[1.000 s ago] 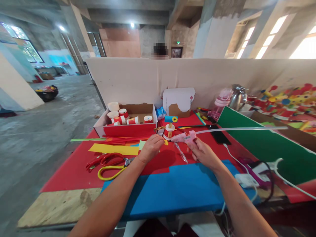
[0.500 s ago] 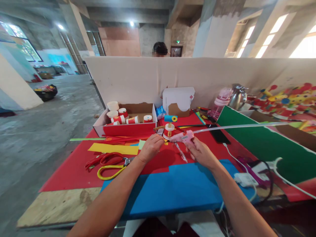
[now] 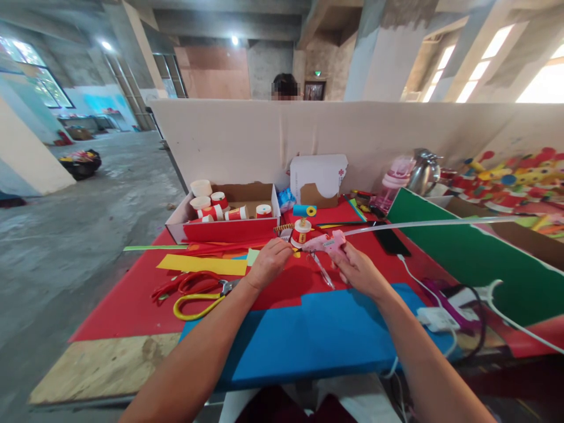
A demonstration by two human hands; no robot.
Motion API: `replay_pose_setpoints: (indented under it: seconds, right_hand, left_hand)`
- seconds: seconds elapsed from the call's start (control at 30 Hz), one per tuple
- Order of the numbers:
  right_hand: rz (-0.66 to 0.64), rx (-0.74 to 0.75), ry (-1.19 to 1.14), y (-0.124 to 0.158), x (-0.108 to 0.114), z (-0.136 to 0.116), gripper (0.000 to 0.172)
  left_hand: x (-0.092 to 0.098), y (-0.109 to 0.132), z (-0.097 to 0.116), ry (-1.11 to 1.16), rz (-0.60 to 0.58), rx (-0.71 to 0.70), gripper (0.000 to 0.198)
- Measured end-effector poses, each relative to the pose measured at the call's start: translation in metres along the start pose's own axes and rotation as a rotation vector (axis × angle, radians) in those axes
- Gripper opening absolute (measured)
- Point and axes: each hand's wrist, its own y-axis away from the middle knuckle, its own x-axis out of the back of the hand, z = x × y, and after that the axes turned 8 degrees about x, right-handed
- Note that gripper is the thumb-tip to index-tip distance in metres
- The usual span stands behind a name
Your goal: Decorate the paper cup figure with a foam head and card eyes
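Observation:
My right hand [image 3: 358, 269] is wrapped round the handle of a pink hot glue gun [image 3: 326, 242], with a long clear glue stick [image 3: 409, 224] running out of its back to the right. The nozzle points left, at the fingertips of my left hand [image 3: 272, 259]. Those fingers are pinched together; whatever they hold is too small and hidden to name. Just behind the nozzle stands a red and white paper cup [image 3: 301, 234] with a blue paper roll [image 3: 305, 211] on top. A clear pen-like item [image 3: 323, 271] lies between my hands.
Red-and-yellow-handled scissors [image 3: 198, 296] and a yellow paper strip [image 3: 202, 265] lie left. Behind them, a box [image 3: 229, 230] holds several cups. At right are a phone [image 3: 391, 239], a green panel [image 3: 471, 264] and white cables. A white partition [image 3: 229, 135] closes the back; a person's head shows above it.
Hardly anything differs. The glue gun and my right hand have shifted very slightly, and the camera view has moved a little; both hands keep their grips.

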Motion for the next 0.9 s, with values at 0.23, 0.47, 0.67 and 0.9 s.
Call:
replay_pose_setpoints:
  seconds: [0.23, 0.47, 0.67, 0.9]
  right_hand:
    - [-0.007, -0.004, -0.019, 0.001, 0.000, 0.001, 0.038]
    - [0.039, -0.075, -0.120, 0.002, -0.002, 0.001, 0.037]
    - [0.075, -0.156, -0.271, 0.004, -0.009, 0.003, 0.041]
    - [0.135, -0.178, -0.283, 0.005, -0.013, 0.008, 0.041]
  left_hand:
    - [-0.001, 0.001, -0.001, 0.015, 0.001, 0.016, 0.023]
    - [-0.002, 0.001, 0.000, 0.075, 0.027, 0.074, 0.023]
    - [-0.004, 0.001, 0.000, 0.164, 0.065, 0.144, 0.020]
    - [-0.002, 0.002, 0.000, 0.217, 0.105, 0.173, 0.015]
